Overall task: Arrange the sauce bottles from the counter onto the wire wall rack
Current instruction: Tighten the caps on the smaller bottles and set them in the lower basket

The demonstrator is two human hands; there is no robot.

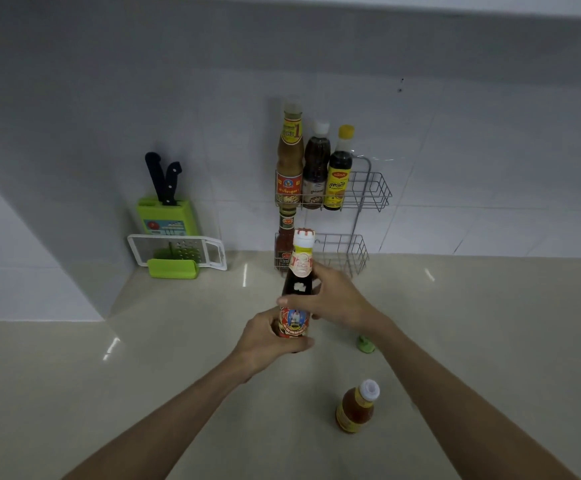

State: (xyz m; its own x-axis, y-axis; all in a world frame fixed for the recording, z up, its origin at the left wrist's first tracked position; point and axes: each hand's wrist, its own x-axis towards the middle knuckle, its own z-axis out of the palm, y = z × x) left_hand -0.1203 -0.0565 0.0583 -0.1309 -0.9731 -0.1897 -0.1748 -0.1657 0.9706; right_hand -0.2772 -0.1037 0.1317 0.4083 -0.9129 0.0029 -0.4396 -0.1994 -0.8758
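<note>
Glossy beige bench [143, 375] meeting a pale tiled wall. At centre frame, both arms stretched forward, meeting on one dark sauce bottle [299, 287] held upright above the bench. Left hand [268, 337] wrapped round the bottle's base, fingers curled over the lower label. Right hand [334, 299] curled round the shoulder just above, thumb lying across the front. Directly behind the white cap, upper centre: wire wall rack [368, 192], two tiers. On the upper tier, three bottles side by side at its left end: tan sauce bottle [289, 157], brown bottle with white cap [316, 164], dark bottle with yellow cap [341, 168]. On the lower tier, a red chilli bottle [285, 237] at the left, partly hidden by the held bottle. Lower right, standing on the bench well apart from the rack: orange sauce bottle [356, 408]. Just beside the right wrist, a small green object [366, 344], too blurred to name. Left of centre, against the wall: green knife block [167, 216] and white grater [178, 251].
</note>
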